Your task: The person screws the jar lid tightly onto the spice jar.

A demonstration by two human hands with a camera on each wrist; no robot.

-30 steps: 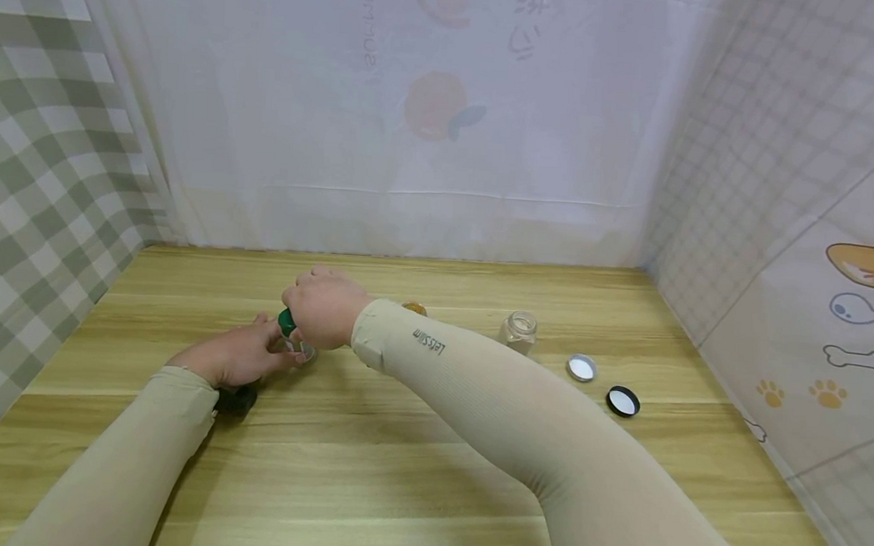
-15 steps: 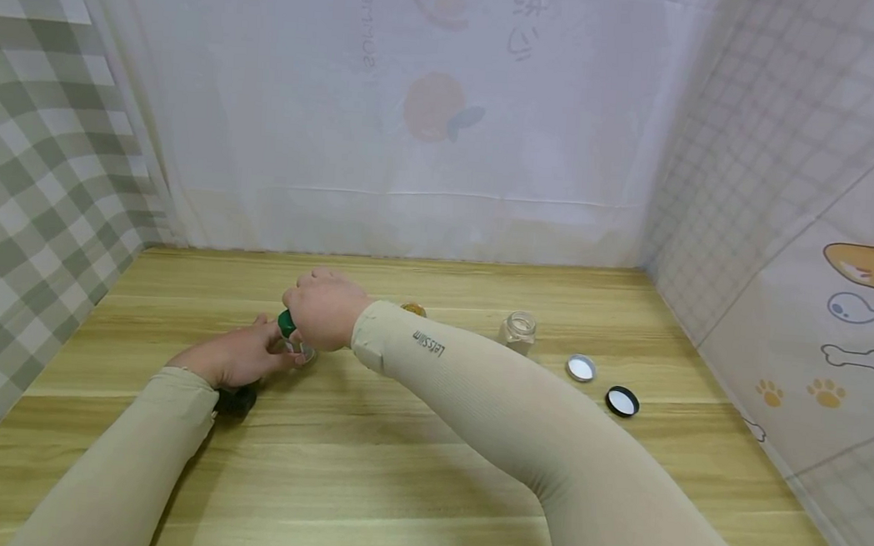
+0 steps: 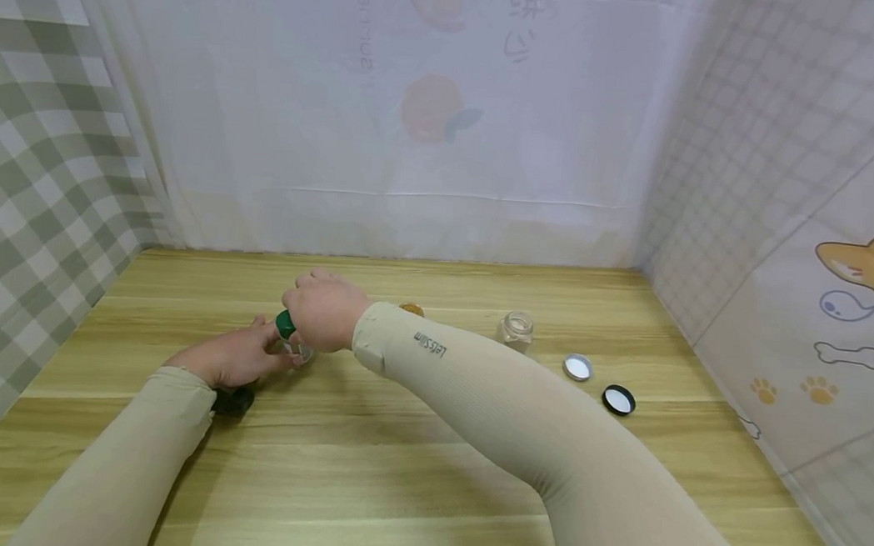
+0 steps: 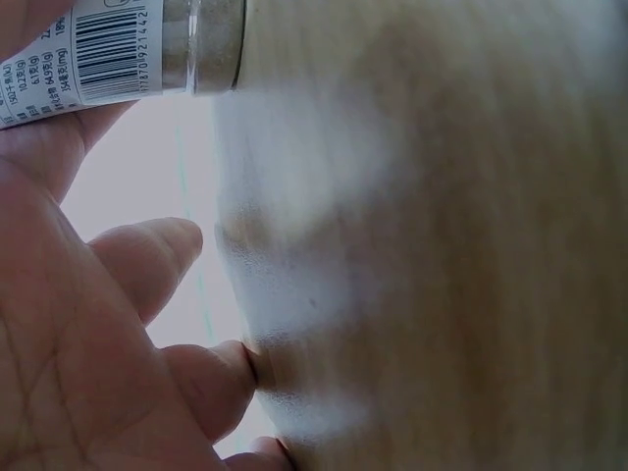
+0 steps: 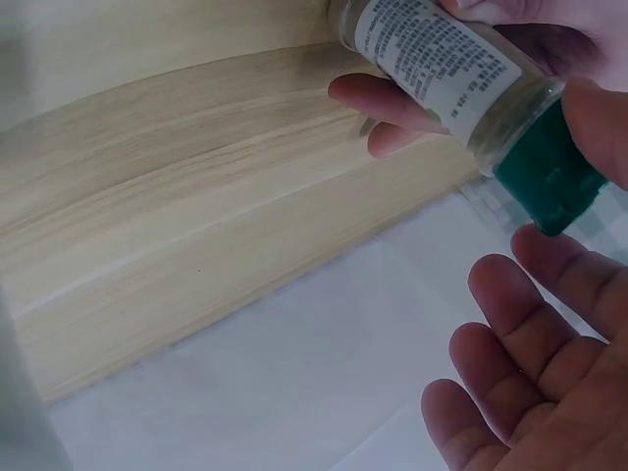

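Note:
A spice bottle with a white printed label [image 5: 437, 64] and a green cap [image 5: 551, 165] is between my hands at the left of the table. My left hand [image 3: 235, 354] holds the bottle by its body; the barcode side of its label [image 4: 110, 49] shows in the left wrist view. On the cap, my right hand [image 3: 327, 308] has its thumb and forefinger at opposite sides, pinching it. The other fingers [image 5: 491, 378] of that hand are spread beside the cap without touching it. Most of the bottle is hidden by the hands in the head view.
An uncapped glass jar [image 3: 516, 331] stands to the right. Beside it lie a silver-rimmed lid [image 3: 577, 367] and a black-rimmed lid [image 3: 619, 399], white insides up. An orange-brown round top [image 3: 411, 309] peeks out behind my right forearm. Fabric walls enclose the table [image 3: 364, 486].
The head view has shifted very slightly. Both hands stay in place on the bottle and its cap, with no visible movement of either.

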